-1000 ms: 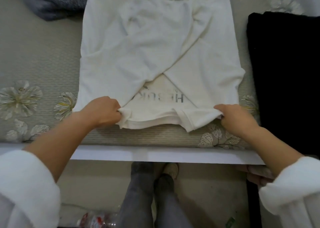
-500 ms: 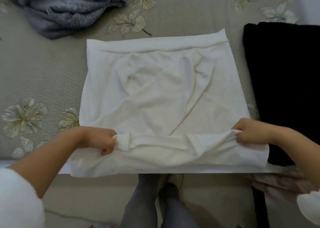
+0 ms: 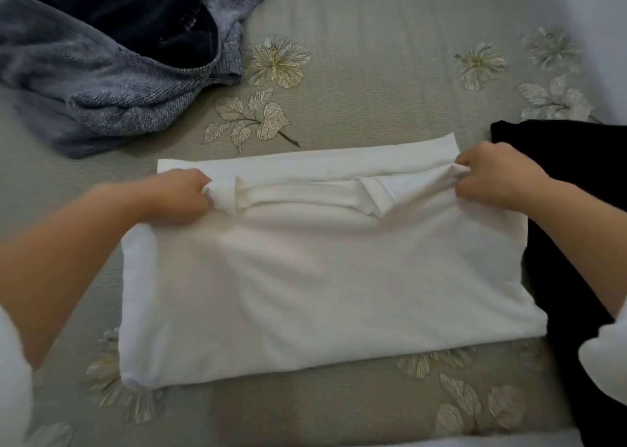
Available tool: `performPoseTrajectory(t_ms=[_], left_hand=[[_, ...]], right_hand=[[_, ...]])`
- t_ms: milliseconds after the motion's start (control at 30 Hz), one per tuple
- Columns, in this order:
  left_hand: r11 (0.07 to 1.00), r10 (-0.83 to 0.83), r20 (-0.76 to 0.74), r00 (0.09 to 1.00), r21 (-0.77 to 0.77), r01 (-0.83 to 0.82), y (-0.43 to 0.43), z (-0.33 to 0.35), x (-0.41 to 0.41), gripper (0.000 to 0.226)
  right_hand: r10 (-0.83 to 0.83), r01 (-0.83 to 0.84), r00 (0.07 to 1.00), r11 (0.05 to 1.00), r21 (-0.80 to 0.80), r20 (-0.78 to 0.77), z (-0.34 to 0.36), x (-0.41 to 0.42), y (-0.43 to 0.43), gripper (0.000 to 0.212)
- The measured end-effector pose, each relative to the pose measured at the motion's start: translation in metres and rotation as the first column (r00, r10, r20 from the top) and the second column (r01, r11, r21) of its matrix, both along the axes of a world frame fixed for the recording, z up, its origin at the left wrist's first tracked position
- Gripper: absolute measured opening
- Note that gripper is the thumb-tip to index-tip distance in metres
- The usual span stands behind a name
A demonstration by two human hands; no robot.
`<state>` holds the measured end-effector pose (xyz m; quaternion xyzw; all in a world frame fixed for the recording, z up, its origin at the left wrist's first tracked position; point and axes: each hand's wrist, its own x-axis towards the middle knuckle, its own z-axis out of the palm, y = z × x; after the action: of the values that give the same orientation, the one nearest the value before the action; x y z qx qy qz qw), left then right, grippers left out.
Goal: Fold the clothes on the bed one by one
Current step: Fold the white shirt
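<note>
White shirt (image 3: 322, 277) lies flat near the front of the bed (image 3: 373, 80), doubled over on itself, with the fold toward you. Your left hand (image 3: 179, 197) and right hand (image 3: 495, 178) each grip a bunched corner of the top layer, fingers (image 3: 466, 192) curled tight round the cloth, just short of the far hem. Judged step: laying this upper layer down to meet the far edge. To do it well, hold both corners level and draw them apart until the slack strip between your hands goes taut. Then set them square on the hem beneath. The rolled edge between your hands looks rumpled, so smooth it before letting go. Black garment (image 3: 559, 216) sits just beside the shirt's right side; don't catch it. Grey sweater (image 3: 101, 87) lies crumpled at far left, well apart.
</note>
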<state>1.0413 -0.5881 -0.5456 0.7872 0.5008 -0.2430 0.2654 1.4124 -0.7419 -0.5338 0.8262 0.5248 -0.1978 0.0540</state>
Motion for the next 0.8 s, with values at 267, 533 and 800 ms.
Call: performPoseTrajectory(t_ms=[267, 533, 800], left_hand=[[0.830, 0.051, 0.267, 0.962, 0.525, -0.190, 0.034, -0.053, 0.003, 0.050], [0.920, -0.134, 0.263, 0.956, 0.391, 0.021, -0.067, -0.124, 0.008, 0.050], [0.892, 0.246, 0.227, 0.942, 0.328, -0.312, -0.046, -0.122, 0.042, 0.056]], right_hand=[[-0.203, 0.160, 0.968, 0.951, 0.263, 0.145, -0.063, -0.023, 0.034, 0.052], [0.023, -0.015, 0.999, 0.957, 0.289, -0.023, -0.122, -0.092, 0.004, 0.060], [-0.016, 0.029, 0.996, 0.988, 0.150, -0.091, -0.123, -0.085, 0.039, 0.062]])
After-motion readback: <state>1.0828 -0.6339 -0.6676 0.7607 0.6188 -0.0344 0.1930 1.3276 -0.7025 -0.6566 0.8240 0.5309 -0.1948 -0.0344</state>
